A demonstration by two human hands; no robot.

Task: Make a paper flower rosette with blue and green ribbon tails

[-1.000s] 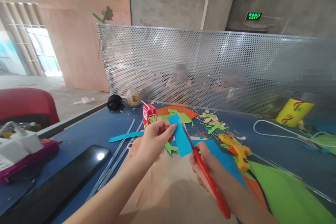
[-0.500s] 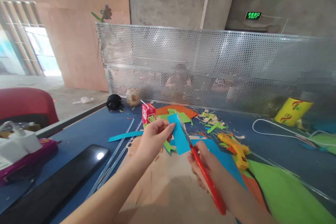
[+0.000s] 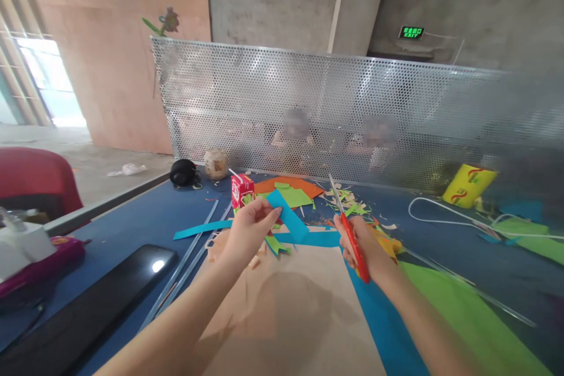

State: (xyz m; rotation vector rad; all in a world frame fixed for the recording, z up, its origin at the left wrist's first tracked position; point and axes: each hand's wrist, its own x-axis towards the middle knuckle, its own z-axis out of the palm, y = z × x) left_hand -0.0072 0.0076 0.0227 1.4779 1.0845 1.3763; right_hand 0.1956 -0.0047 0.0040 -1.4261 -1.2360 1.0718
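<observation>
My left hand [image 3: 250,228] pinches a small blue paper piece [image 3: 291,220] between thumb and fingers, tilted above the work surface. In my right hand [image 3: 369,247] are red-handled scissors [image 3: 353,242], their metal blades pointing up and away, apart from the paper. Whether the blades are fully together I cannot tell. Below both hands lies a tan sheet [image 3: 286,305], with a larger blue sheet [image 3: 388,323] showing along its right side. Small green paper strips [image 3: 277,245] lie near my left fingers. A long blue strip [image 3: 198,229] extends left of that hand.
A yellow glue gun [image 3: 392,244] is partly hidden behind my right hand. Paper scraps [image 3: 352,202], a red drink carton [image 3: 241,188] and orange paper [image 3: 304,185] lie farther back. A black phone [image 3: 110,294] is at left. A perforated metal screen [image 3: 264,100] borders the table.
The scissors have moved away from the blue paper, to the right and upward with my right hand. The paper is narrower and tilts more. The view has shifted slightly.
</observation>
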